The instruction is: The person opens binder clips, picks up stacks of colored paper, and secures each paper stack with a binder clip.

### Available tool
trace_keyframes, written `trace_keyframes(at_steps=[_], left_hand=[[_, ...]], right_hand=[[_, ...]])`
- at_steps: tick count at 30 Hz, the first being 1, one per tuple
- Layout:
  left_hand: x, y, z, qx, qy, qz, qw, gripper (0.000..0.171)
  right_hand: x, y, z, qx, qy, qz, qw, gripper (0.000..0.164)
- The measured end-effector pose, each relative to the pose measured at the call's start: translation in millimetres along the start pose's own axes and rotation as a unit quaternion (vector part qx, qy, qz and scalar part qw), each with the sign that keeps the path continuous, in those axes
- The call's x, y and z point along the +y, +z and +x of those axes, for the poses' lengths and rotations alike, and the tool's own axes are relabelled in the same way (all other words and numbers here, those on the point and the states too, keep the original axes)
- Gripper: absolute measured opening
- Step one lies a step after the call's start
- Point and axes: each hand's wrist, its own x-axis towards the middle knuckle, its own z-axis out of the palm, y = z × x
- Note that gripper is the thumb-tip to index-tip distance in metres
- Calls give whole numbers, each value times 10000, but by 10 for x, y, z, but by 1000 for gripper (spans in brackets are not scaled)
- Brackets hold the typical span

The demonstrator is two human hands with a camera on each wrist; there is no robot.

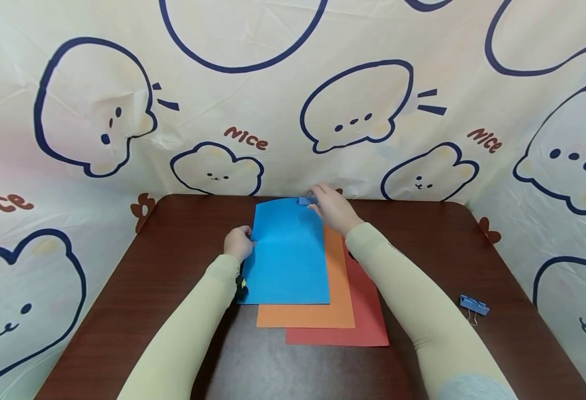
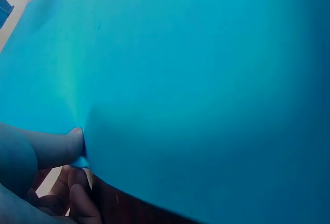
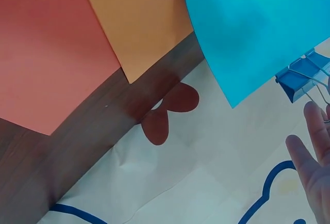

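Observation:
A blue sheet of paper lies over the other sheets, its far part raised off the table. My left hand pinches its left edge; in the left wrist view the thumb presses on top with curled fingers beneath. At the sheet's far edge my right hand holds a blue binder clip. The right wrist view shows that binder clip at the paper's edge, fingertips by its wire handles; part of this hand is out of frame. How far the clip bites the paper is unclear.
Under the blue sheet, an orange sheet and a red sheet stick out to the right and front. A second blue binder clip lies on the right of the brown table. A patterned curtain surrounds the table's back and sides.

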Motion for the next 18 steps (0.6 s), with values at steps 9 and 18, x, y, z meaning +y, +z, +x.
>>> trace_keyframes(at_steps=[9, 18], left_hand=[[-14, 18, 22, 3, 23, 62, 10000, 3], [-5, 3, 11, -14, 28, 24, 10000, 6]], right_hand=[[-22, -18, 103, -83, 94, -69, 9999, 42], [-61, -35, 189, -207, 371, 19, 9991, 39]])
